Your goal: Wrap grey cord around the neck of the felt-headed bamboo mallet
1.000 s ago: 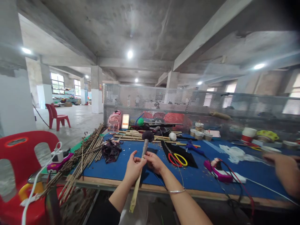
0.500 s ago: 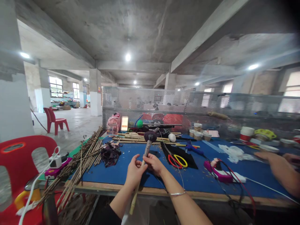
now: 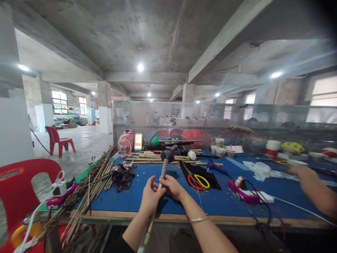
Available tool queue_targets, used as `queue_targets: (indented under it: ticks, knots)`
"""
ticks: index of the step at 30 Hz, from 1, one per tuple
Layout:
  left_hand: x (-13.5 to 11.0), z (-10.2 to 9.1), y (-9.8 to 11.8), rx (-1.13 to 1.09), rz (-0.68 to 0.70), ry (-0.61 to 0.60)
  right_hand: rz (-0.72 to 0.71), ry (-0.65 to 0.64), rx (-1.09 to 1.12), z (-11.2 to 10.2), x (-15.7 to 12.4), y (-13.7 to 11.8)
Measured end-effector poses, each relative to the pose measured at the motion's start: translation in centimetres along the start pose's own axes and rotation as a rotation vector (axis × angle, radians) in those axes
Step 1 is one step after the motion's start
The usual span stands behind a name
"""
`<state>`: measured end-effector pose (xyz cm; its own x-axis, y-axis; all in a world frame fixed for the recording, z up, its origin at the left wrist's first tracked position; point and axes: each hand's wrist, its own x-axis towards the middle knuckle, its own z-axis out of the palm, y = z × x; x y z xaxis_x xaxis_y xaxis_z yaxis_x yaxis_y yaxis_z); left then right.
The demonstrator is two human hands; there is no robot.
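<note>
A bamboo stick (image 3: 149,232) slants up from the table's front edge, its upper part wrapped in grey and topped by a dark rounded head (image 3: 167,156). My left hand (image 3: 150,196) is closed around the stick's middle. Just above and to the right, my right hand (image 3: 171,186) pinches the stick near the lower end of the wrapping. Right of my hands, scissors with red and yellow handles (image 3: 198,178) lie on a black cloth (image 3: 214,183). A crumpled dark patterned cloth (image 3: 123,177) lies left of my hands. A thin wire runs down past my right forearm.
Dry stalks (image 3: 89,189) cover the table's left end. Bamboo sticks and a white ball (image 3: 191,155) lie at the back before a mesh screen (image 3: 142,119). A blue glue gun (image 3: 217,167) and purple power strip (image 3: 244,196) are on the right, where another person's arm (image 3: 314,189) reaches in.
The view has shifted slightly. Both my hands keep their hold on the stick, and its dark head appears slightly turned. The other person's arm on the right has moved.
</note>
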<state>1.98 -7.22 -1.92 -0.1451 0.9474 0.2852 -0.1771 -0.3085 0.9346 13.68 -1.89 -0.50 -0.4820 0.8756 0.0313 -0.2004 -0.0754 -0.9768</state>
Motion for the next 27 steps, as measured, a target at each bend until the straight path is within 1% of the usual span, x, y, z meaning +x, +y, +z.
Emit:
queue_targets:
  ticks: [4, 7, 10, 15, 17, 20, 23, 25, 27]
  knots:
    - [0.00, -0.06, -0.22, -0.017, 0.010, 0.039, 0.007, -0.032, 0.021, 0.08, -0.22, -0.38]
    - [-0.18, -0.03, 0.07, -0.054, -0.045, 0.009, 0.010, -0.068, 0.024, 0.09, -0.29, -0.49]
    - [-0.22, 0.03, 0.20, -0.037, -0.090, -0.021, 0.010, -0.060, 0.006, 0.09, -0.19, -0.33]
    - [0.14, -0.01, -0.22, 0.036, 0.010, 0.026, 0.015, -0.057, -0.016, -0.08, -0.01, -0.10]
    - [0.16, -0.05, -0.30, 0.056, 0.026, 0.048, 0.019, -0.059, -0.015, -0.16, -0.07, -0.15]
    - [-0.08, -0.11, -0.15, 0.052, 0.016, 0.021, 0.042, -0.071, 0.006, -0.22, -0.21, -0.25]
    - [-0.35, -0.14, 0.14, 0.032, -0.041, -0.031, 0.056, -0.090, 0.031, -0.22, -0.28, -0.24]
    - [-0.37, -0.14, 0.27, 0.034, -0.069, -0.034, 0.058, -0.101, 0.032, -0.20, -0.26, -0.18]
    - [-0.29, -0.11, 0.31, 0.042, -0.050, -0.019, 0.050, -0.101, 0.019, -0.18, -0.24, -0.16]
